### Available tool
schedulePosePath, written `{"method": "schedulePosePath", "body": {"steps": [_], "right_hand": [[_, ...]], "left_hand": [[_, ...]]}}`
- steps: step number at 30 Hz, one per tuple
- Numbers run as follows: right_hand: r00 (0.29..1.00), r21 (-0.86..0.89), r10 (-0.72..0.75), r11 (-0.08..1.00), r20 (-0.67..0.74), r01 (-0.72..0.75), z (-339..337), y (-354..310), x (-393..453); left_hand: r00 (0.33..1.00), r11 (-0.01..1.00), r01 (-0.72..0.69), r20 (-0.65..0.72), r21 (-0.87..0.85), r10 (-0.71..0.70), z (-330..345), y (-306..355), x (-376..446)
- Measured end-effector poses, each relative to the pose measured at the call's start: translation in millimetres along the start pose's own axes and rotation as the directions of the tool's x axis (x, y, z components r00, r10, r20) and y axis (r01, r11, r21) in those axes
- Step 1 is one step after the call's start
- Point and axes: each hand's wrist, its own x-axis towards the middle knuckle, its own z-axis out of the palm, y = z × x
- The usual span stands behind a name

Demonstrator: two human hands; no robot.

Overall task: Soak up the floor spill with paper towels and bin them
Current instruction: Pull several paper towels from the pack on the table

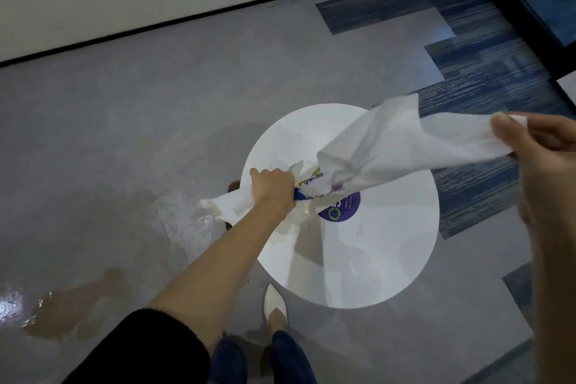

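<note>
My left hand is closed around a paper towel pack with blue and yellow print, held over a round white table. White towel sticks out past the left side of that fist. My right hand pinches the far end of a white paper towel sheet, stretched taut from the pack up to the right. A brown spill lies on the grey floor at lower left. A shiny wet patch spreads on the floor just left of the table. No bin is in view.
The table carries a purple round sticker. My white shoe stands on the floor by the table's near edge. Blue carpet tiles cover the floor at right. A white wall with a black skirting runs along the back.
</note>
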Motion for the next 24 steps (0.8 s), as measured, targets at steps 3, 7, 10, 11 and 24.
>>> {"method": "schedulePosePath", "body": {"steps": [3,7,10,11,24], "right_hand": [[0.999,-0.036,-0.019,0.999,0.028,0.02,1,-8,0],[0.996,-0.145,-0.033,0.988,0.086,0.045,1,-2,0],[0.939,-0.308,0.132,0.951,0.318,-0.03,6,14,-4],[0.897,-0.365,0.204,0.929,0.392,-0.052,10,18,-8],[0.892,-0.231,0.167,0.97,0.42,-0.073,33,13,-11]], "left_hand": [[1.0,1.0,-0.011,0.002,-0.006,0.011,7,-6,-4],[0.996,0.998,-0.055,-0.066,0.016,0.056,8,-10,-7],[0.988,0.997,-0.081,-0.134,0.001,0.08,11,-11,-9],[0.985,0.997,-0.079,-0.153,-0.01,0.076,12,-11,-10],[0.999,0.996,-0.006,-0.051,0.091,0.011,21,-9,-17]]}}
